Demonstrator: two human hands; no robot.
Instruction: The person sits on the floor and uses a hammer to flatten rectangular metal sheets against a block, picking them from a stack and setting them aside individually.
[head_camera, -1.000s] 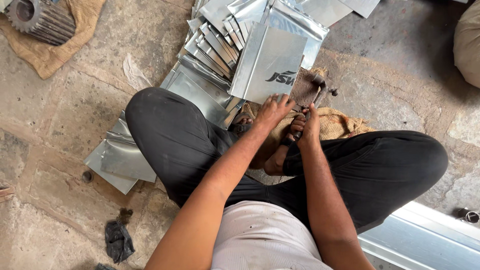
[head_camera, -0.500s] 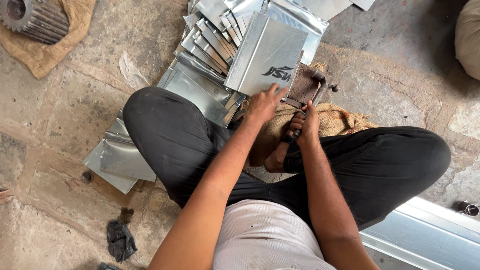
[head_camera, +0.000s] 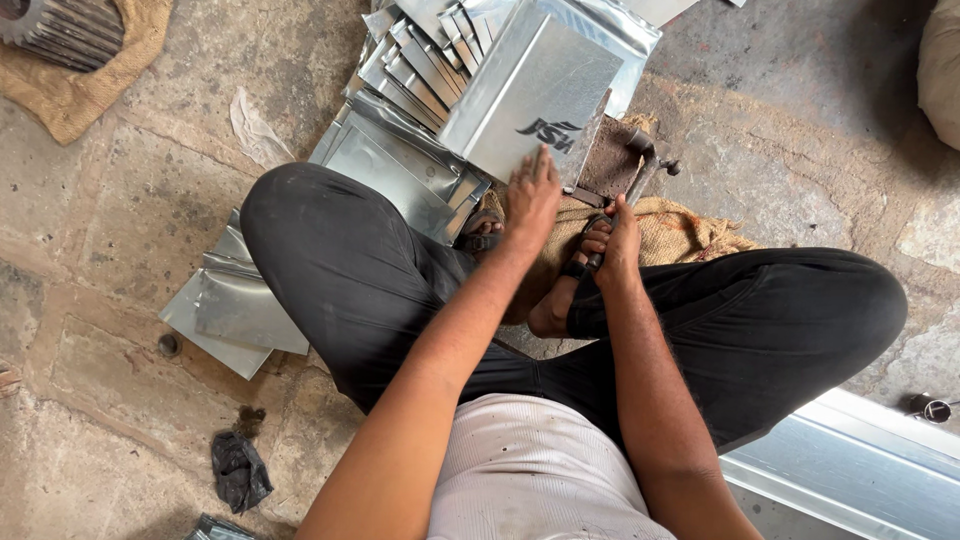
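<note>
Pressing one metal sheet (head_camera: 535, 85), two hands (head_camera: 532, 195).

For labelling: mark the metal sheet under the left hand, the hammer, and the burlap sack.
metal sheet (head_camera: 535, 85), head view, middle of its shiny face.
hammer (head_camera: 640, 172), head view, shaft near the head.
burlap sack (head_camera: 685, 232), head view, bare weave at right.

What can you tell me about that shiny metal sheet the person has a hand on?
The metal sheet is a flat, rectangular panel of bright silvery, galvanised-looking metal with folded edges and a dark printed mark near its lower corner. It tilts up off the floor, leaning over a pile of similar folded pieces. The left hand presses flat on its near edge. Just right of it the right hand grips a dark-handled tool beside a rusty block.
</note>
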